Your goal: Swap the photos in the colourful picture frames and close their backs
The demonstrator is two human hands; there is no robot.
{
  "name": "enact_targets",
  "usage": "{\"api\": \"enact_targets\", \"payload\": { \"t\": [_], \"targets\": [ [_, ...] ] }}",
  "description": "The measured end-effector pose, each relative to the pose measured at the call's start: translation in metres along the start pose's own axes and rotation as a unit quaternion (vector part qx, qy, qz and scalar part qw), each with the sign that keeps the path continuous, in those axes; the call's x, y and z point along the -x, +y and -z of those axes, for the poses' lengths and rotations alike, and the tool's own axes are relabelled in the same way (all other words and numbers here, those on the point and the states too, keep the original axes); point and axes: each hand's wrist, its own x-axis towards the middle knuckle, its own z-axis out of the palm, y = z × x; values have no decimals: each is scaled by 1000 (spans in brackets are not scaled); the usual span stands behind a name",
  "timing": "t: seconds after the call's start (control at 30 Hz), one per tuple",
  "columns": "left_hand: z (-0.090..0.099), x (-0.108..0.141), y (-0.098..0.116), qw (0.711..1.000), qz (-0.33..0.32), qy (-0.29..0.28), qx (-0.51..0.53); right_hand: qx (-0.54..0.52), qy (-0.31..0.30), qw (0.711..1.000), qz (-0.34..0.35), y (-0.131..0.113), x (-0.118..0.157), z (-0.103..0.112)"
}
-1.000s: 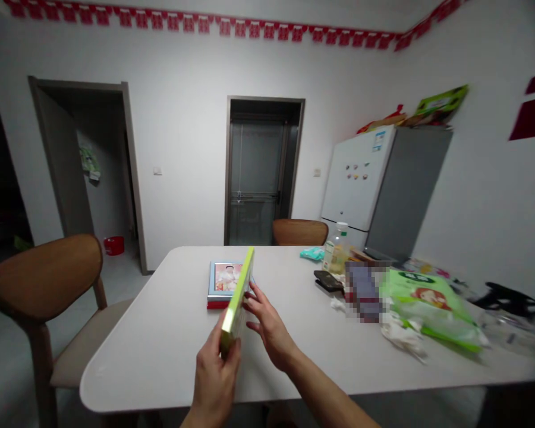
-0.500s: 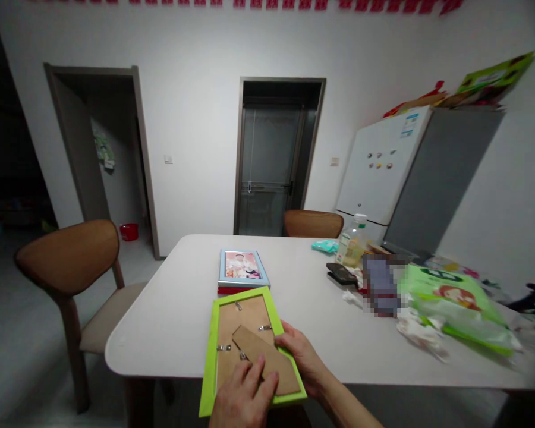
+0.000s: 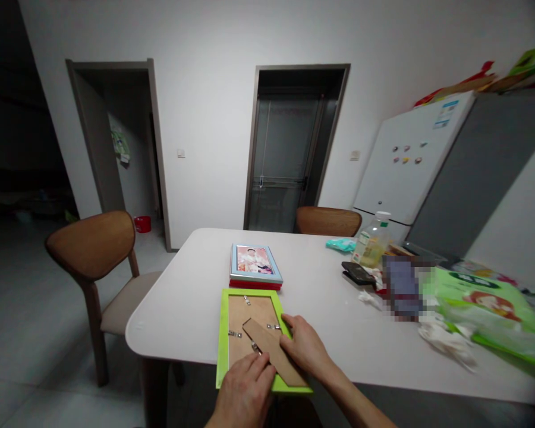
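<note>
In the head view, the green frame (image 3: 258, 310) is seen back up over the near edge of the table (image 3: 182, 297), its front hidden. Its right rim is gripped by the half-closed right hand (image 3: 307, 348); the hold of the loosely curled left hand (image 3: 247, 389) cannot be told. Space just beyond is taken by a blue frame (image 3: 255, 276).

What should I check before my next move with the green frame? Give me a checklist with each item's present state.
1. Back of the green frame facing up: ok.
2. Right hand gripping its right side: ok.
3. Left hand in contact with its lower back: ok.
4. Support leg flat against the backing: cannot tell.
5. Metal clips fastened: cannot tell; some may be hidden.
6. Blue frame lying picture side up: ok.
</note>
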Motion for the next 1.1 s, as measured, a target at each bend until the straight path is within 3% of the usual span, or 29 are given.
{"api": "enact_targets", "payload": {
  "t": [0.2,0.33,0.5,0.83,0.97,1.1],
  "targets": [
    [19,15,-21,994,92,-37,41,27,-8,998,48,-2,-5,2],
    [19,15,-27,994,78,-52,62,32,-20,997,60,-6,-15,0],
    [16,16,-28,993,78,-11,85,51,1,997,60,-8,-17,-4],
    [10,19,-30,994,75,10,83,57,16,997,46,-15,-18,1],
    [9,20,-30,993,76,8,84,12,30,993,114,-31,-3,3],
    [14,18,-28,993,83,-12,88,-2,-38,982,187,-45,18,-3]
  ]
}}
